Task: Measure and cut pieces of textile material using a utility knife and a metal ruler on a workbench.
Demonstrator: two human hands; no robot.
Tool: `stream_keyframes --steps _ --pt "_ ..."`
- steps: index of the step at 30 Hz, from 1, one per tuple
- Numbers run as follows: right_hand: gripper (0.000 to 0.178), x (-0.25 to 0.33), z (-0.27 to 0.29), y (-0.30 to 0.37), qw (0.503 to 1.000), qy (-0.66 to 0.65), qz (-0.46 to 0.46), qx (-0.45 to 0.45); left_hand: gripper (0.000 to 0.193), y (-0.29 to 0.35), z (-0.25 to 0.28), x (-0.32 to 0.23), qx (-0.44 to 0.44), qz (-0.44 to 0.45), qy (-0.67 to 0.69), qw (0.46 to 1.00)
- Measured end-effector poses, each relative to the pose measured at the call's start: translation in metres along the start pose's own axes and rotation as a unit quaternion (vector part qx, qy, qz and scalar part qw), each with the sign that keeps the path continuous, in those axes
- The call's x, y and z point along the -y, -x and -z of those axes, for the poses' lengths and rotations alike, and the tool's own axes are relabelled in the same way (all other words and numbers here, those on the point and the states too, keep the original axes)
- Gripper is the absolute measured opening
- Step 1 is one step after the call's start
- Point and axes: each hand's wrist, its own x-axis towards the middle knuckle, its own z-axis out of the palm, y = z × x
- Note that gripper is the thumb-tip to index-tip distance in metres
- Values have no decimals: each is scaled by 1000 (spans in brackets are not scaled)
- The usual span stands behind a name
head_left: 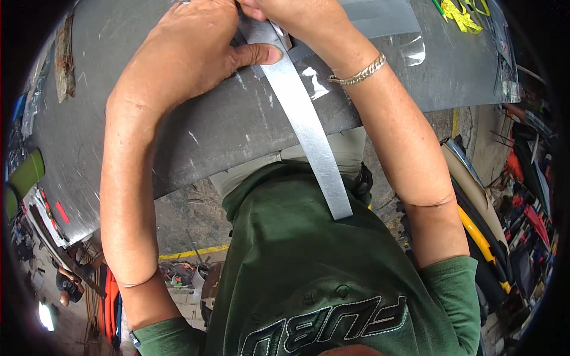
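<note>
A long flat metal straightedge (pixel 309 130) runs from the top of the head view toward me, its near end sticking out past the table edge over my shirt. My left hand (pixel 184 53) grips its far part, the thumb lying across the top face; its other fingers are mostly out of view. Beside it, my right hand (pixel 297 15) is closed at the top edge, and a small shiny metal piece (pixel 282 37) shows below it. What the right fingers hold is hidden. Under the straightedge lies a grey sheet (pixel 380 21) with clear plastic film (pixel 415 52) at its edge.
The dark, scratched tabletop (pixel 202 142) curves toward me. Yellow strips (pixel 462 16) lie at the far right, a worn wooden piece (pixel 65 56) at the far left. A green roll (pixel 27 178) sits by the left edge. Rolled materials (pixel 475 231) stand at the right; a person (pixel 68 285) is lower left.
</note>
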Motion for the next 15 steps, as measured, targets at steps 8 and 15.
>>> stream_keyframes --steps 8,15 --pt "31 5 8 -9 964 -146 -208 82 88 -2 5 -6 47 27 11 998" --pt "41 29 16 -23 891 -296 -342 42 88 -2 -2 7 32 -13 42 999"
